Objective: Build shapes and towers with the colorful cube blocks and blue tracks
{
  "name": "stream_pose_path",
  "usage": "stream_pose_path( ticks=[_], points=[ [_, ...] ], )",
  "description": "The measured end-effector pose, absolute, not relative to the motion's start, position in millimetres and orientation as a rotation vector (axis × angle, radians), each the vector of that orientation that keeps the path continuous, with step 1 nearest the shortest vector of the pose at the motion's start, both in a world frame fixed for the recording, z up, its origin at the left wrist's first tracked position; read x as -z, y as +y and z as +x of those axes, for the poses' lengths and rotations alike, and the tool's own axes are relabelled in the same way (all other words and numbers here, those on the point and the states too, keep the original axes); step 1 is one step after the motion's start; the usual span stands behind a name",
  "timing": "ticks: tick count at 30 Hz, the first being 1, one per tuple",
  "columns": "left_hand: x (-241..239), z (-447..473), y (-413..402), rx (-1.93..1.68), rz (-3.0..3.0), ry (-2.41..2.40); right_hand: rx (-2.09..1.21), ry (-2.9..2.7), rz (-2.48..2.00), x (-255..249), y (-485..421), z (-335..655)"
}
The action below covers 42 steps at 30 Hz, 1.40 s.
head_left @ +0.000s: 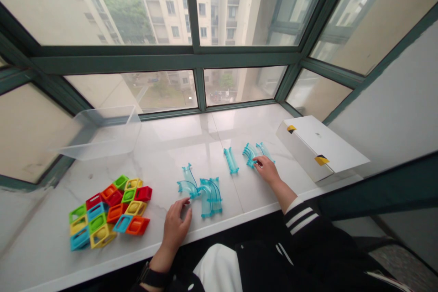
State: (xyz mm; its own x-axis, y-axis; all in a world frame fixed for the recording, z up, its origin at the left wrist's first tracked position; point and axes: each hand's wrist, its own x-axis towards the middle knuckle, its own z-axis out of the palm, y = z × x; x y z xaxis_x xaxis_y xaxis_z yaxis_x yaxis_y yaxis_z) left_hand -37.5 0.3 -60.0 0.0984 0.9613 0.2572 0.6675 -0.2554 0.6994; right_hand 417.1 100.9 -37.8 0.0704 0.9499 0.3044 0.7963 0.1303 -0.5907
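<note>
Though translucent, bright turquoise track pieces (pixel 250 151)

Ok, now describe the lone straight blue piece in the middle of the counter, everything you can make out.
The straight blue piece is a short, narrow strip of see-through turquoise, plastic by its look, with raised long sides and small nubs at its corners. It lies flat on the pale, glossy counter, running roughly along a seam there, its far end angled slightly left. It stands apart from the other blue pieces, left of those by the right hand. Neither hand touches it.
</note>
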Motion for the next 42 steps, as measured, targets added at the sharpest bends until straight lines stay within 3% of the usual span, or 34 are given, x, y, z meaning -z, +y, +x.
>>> stream_pose_path(
  ticks=[13,19,31,42],
  points=[
    [58,-36,0,-0.999,1.977,1.586,-0.225,-1.576,-1.645,33,66,402],
    [56,-34,0,-0.994,1.974,1.595,-0.453,-1.707,-1.591,55,25,361],
    [55,-34,5,-1.064,1.745,1.609,-0.517,-1.825,-1.586,57,23,351],
    [54,-32,39,-0.870,1.732,1.626,-0.810,-1.915,-1.147,29,21,286]
  ],
)
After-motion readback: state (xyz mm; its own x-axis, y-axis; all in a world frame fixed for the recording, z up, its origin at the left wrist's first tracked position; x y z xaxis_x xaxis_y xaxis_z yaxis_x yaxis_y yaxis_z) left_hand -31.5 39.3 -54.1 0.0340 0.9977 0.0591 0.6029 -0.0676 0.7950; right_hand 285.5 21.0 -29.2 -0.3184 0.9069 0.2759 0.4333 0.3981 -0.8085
